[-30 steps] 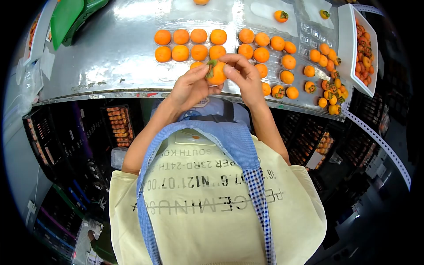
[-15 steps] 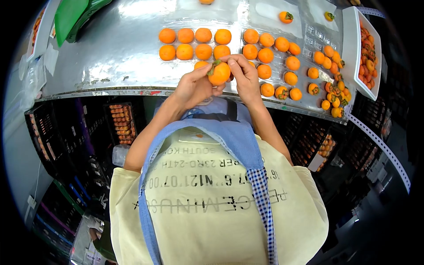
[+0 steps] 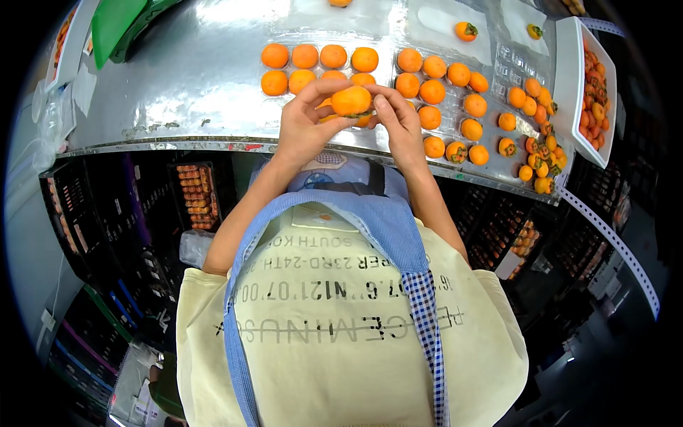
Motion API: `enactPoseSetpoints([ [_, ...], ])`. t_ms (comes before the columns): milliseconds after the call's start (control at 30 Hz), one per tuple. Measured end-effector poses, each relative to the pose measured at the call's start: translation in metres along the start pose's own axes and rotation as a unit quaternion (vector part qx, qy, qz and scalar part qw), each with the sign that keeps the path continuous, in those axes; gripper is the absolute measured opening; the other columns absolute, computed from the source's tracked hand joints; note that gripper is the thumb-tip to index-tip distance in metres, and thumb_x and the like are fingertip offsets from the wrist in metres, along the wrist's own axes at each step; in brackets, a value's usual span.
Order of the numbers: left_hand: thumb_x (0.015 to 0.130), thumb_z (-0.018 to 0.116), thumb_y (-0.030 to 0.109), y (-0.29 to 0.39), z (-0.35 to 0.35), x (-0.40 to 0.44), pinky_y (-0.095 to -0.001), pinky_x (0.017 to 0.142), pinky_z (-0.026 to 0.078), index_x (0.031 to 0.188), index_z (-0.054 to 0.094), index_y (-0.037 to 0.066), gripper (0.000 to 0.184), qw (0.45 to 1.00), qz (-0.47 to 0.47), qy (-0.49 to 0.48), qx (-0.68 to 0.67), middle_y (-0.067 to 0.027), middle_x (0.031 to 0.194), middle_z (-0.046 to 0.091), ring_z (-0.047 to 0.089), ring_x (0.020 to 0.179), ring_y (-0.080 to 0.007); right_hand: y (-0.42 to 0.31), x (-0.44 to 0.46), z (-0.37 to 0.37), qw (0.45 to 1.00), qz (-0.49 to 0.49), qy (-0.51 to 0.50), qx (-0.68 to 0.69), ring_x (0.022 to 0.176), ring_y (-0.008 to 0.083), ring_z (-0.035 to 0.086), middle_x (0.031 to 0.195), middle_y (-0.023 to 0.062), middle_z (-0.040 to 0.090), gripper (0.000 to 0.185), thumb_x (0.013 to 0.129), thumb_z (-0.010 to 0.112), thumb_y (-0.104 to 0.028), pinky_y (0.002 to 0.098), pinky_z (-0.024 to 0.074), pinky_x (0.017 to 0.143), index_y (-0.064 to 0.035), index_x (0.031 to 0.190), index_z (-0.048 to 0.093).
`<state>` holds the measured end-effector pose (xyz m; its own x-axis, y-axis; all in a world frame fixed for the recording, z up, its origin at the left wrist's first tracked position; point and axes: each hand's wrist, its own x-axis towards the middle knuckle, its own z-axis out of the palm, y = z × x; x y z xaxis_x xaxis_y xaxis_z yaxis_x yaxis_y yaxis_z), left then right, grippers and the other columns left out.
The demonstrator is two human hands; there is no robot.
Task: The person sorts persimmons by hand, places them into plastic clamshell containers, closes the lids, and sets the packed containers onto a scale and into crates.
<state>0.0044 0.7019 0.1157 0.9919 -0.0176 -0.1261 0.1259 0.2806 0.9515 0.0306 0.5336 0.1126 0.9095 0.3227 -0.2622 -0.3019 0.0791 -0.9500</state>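
Observation:
An orange persimmon (image 3: 351, 102) is held up over the near edge of the metal table, its green calyx facing down. Fingers and thumb of my left hand (image 3: 307, 122) wrap round its left side. My right hand (image 3: 400, 124) touches its right side with the fingertips. Behind the hands, rows of persimmons (image 3: 333, 56) sit in a clear plastic tray; its nearest row is partly hidden by my hands. To the right, a second clear tray holds more persimmons (image 3: 432, 91), and loose ones (image 3: 543, 158) lie in a cluster beyond it.
A white box (image 3: 567, 85) of small persimmons stands at the right end of the metal table (image 3: 171, 92). A green plastic object (image 3: 124, 28) is at the back left. Black crates (image 3: 196, 196) stand below the table. Part of another person (image 3: 165, 384) shows at bottom left.
The persimmon has been turned so its calyx moved from the upper left to underneath. My left fingers have shifted up around it. The view has moved slightly.

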Motion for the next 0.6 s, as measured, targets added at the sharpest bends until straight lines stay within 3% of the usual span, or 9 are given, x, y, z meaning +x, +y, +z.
enactPoseSetpoints([
  [367, 0.071, 0.068, -0.008, 0.002, -0.01, -0.006, -0.0313, 0.089, 0.051, 0.112, 0.06, 0.003, 0.042, 0.984, 0.077, 0.003, 0.161, -0.0085, 0.116, 0.056, 0.058, 0.106, -0.0203, -0.004, 0.008, 0.008, 0.997, 0.022, -0.059, -0.045, 0.093, 0.0151, 0.06, 0.105, 0.011, 0.062, 0.043, 0.083, 0.069, -0.023, 0.0273, 0.0485, 0.078, 0.0011, 0.116, 0.054],
  [600, 0.075, 0.066, -0.008, 0.004, -0.013, -0.007, -0.0311, 0.088, 0.052, 0.117, 0.056, 0.001, 0.044, 0.999, 0.006, 0.001, 0.035, -0.0104, 0.116, 0.057, 0.058, 0.106, -0.0201, -0.01, 0.009, 0.004, 0.996, 0.039, -0.083, 0.005, 0.088, 0.0165, 0.062, 0.104, 0.0121, 0.062, 0.035, 0.088, 0.063, -0.019, 0.0291, 0.0517, 0.078, 0.0028, 0.114, 0.055],
])
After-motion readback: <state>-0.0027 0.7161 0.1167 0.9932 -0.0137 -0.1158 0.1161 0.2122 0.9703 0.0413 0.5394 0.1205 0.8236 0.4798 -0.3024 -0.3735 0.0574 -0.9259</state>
